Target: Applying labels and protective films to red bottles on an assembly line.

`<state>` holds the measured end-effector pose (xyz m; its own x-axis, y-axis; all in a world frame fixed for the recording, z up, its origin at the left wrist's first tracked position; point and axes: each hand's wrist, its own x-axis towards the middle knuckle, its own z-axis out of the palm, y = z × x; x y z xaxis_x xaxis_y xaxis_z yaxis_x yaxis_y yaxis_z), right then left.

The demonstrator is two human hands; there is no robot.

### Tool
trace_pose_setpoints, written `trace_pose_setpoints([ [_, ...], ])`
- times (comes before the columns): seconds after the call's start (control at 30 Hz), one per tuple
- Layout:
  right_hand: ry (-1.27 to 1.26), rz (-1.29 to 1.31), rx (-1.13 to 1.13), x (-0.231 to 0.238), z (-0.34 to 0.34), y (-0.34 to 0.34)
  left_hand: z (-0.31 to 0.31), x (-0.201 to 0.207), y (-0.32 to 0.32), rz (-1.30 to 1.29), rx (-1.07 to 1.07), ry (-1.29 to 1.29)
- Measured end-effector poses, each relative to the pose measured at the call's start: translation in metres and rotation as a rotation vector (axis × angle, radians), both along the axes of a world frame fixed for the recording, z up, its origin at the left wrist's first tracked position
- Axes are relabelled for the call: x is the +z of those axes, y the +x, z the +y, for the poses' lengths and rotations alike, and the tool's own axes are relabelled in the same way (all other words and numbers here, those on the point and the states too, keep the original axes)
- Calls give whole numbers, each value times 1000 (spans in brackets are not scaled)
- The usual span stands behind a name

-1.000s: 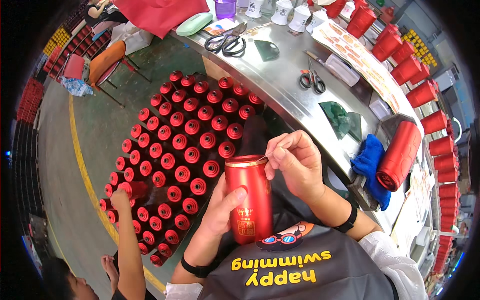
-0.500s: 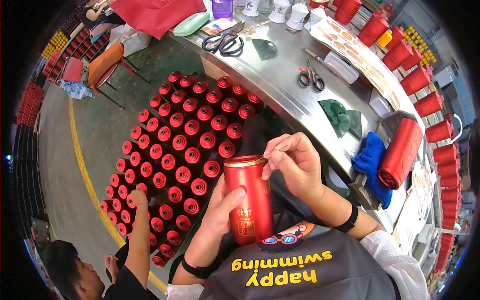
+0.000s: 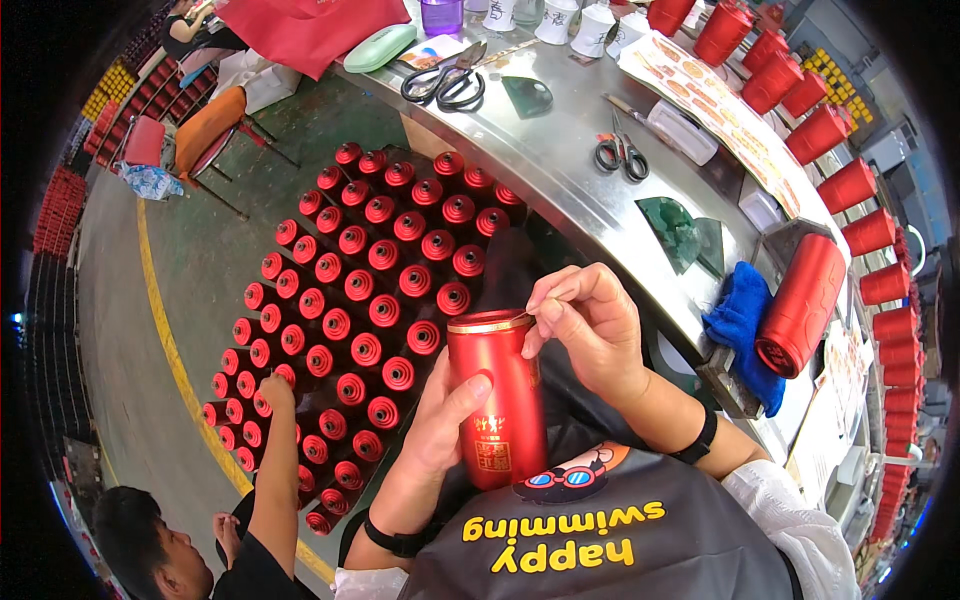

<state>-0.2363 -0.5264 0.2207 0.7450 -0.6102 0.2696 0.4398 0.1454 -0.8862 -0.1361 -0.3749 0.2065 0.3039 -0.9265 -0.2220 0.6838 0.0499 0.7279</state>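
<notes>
A glossy red cylindrical canister (image 3: 500, 400) stands near upright in front of my apron, with a gold band near its top rim and gold print on its side. My left hand (image 3: 447, 415) is wrapped round its left side, thumb across the front. At the rim's right edge my right hand (image 3: 588, 325) pinches the end of a thin, thread-like gold strip (image 3: 520, 319) that meets the band. The strip's part between my fingertips is mostly hidden.
Left of my knees stand several rows of red-topped pieces (image 3: 366, 348), where a co-worker's hand (image 3: 277, 392) reaches in. The metal table (image 3: 560, 160) carries two scissors (image 3: 622, 158), green pieces (image 3: 668, 232), a blue cloth (image 3: 738, 310) and another red canister (image 3: 803, 300). Red containers (image 3: 868, 233) line the right.
My hands and the canister hold nearly the same place. The row of red containers at the right has shifted along. The co-worker's head has moved slightly right.
</notes>
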Motion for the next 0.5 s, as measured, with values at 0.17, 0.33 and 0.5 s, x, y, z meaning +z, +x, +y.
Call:
trace_pose_setpoints([
  [0.17, -10, 29, -10, 0, 0, -1, 0, 2, 0, -20, 0, 1],
  [0.33, -20, 25, -3, 0, 0, -1, -1, 2, 0, -21, -6, 6],
  [0.5, -33, 45, -6, -1, 0, -1, -2, 3, 0, -20, -3, 10],
])
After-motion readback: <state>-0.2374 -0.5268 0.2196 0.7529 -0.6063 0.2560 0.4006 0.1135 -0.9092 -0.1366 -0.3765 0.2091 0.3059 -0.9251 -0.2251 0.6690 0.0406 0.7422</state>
